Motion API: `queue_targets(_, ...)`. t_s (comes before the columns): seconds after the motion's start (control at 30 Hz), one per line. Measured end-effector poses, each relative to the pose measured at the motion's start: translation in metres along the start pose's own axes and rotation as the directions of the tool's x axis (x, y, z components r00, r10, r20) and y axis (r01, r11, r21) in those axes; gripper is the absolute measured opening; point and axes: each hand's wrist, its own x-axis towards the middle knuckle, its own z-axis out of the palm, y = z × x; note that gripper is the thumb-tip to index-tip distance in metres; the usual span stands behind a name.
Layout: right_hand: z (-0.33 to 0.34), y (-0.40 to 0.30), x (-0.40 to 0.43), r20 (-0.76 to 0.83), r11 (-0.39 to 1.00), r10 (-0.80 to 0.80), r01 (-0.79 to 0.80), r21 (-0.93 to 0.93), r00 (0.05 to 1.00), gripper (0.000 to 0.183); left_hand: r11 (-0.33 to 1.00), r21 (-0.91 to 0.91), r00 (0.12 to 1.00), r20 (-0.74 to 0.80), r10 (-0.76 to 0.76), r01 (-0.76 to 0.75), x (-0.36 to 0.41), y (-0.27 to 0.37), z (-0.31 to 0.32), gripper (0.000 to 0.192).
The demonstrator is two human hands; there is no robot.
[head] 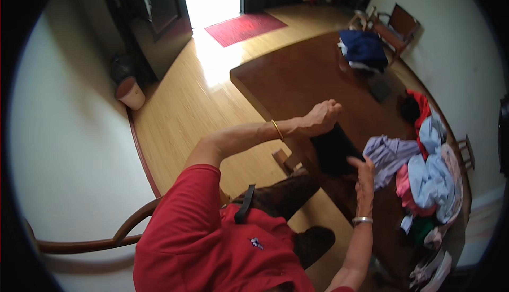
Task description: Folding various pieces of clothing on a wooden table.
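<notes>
A piece of black cloth (pixel 336 152) lies at the near edge of the brown wooden table, between my hands. Curled at its far corner is my left hand (pixel 324 117), with a gold bangle on the wrist; its fingers are closed on the cloth's edge. My right hand (pixel 362 172), wearing a silver bangle, is at the opposite edge with a finger stretched over the cloth; whether it grips is unclear. Beside it lies a crumpled lavender garment (pixel 391 156), next to a heap of light blue (pixel 431 184), pink (pixel 403 188) and red (pixel 423 113) clothes.
A stack of folded clothes, navy on top (pixel 362 49), sits at the table's far end, with a small dark flat item (pixel 379 90) nearby. Wooden chairs (pixel 397 29) stand beyond. A waste bin (pixel 132 95) is by the wall, and a red mat (pixel 244 28) lies at the open doorway.
</notes>
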Motion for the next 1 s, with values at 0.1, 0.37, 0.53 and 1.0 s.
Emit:
queue_targets(0.1,0.0,-0.007,-0.002,-0.01,0.997,-0.043,0.042,-0.058,0.999,0.04,0.964,-0.265,0.934,0.342,0.105,-0.012,-0.002,0.062,0.014,0.042)
queue_targets(0.37,-0.009,0.015,0.009,0.066,0.999,-0.034,0.031,0.045,0.997,0.032,0.963,0.03,0.836,0.505,0.215,-0.266,-0.033,0.051,0.038,0.077)
queue_targets(0.53,-0.007,0.02,0.005,0.094,0.988,-0.081,0.067,0.139,0.992,0.027,0.881,0.317,0.829,0.543,0.135,-0.351,-0.042,0.025,0.015,0.077)
queue_targets(1.0,-0.004,0.014,0.002,-0.039,0.994,-0.108,0.109,0.015,0.993,0.034,0.902,0.111,0.809,0.498,0.313,-0.417,0.006,0.031,0.006,0.056)
